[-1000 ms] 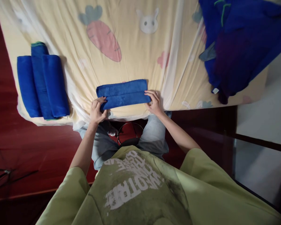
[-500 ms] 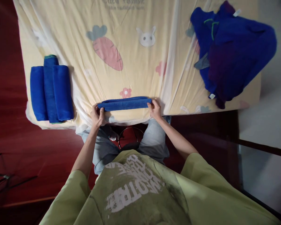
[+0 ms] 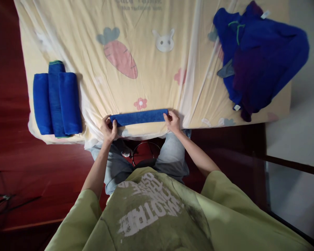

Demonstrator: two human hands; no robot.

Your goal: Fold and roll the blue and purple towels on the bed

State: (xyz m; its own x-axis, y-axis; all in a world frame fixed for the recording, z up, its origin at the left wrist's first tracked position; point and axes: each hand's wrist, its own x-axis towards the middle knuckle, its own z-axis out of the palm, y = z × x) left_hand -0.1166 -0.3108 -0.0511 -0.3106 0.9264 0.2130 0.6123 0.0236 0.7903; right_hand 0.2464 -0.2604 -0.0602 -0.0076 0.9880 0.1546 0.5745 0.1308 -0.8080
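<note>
A blue towel point(image 3: 140, 118), folded into a long narrow strip, lies near the front edge of the bed. My left hand point(image 3: 109, 128) pinches its left end, thumb on top. At the other end, my right hand point(image 3: 172, 121) grips the corner between thumb and fingers. Off to the left, several rolled or folded blue towels point(image 3: 69, 104) rest side by side, the middle one reaching higher than its neighbours. A loose heap of blue and purple cloths point(image 3: 267, 62) with white labels lies at the right.
A cream sheet point(image 3: 146, 83) printed with a carrot and a rabbit covers the bed, wrinkled in places. Below its front edge are my knees and a dark red floor point(image 3: 60, 167). A thin black metal frame point(image 3: 7, 197) stands at lower left, and a pale wall point(image 3: 303, 132) at right.
The strip's upper layer has come down over the lower one, so the gap along its top no longer shows. Both hands stay at its ends, nearly unmoved.
</note>
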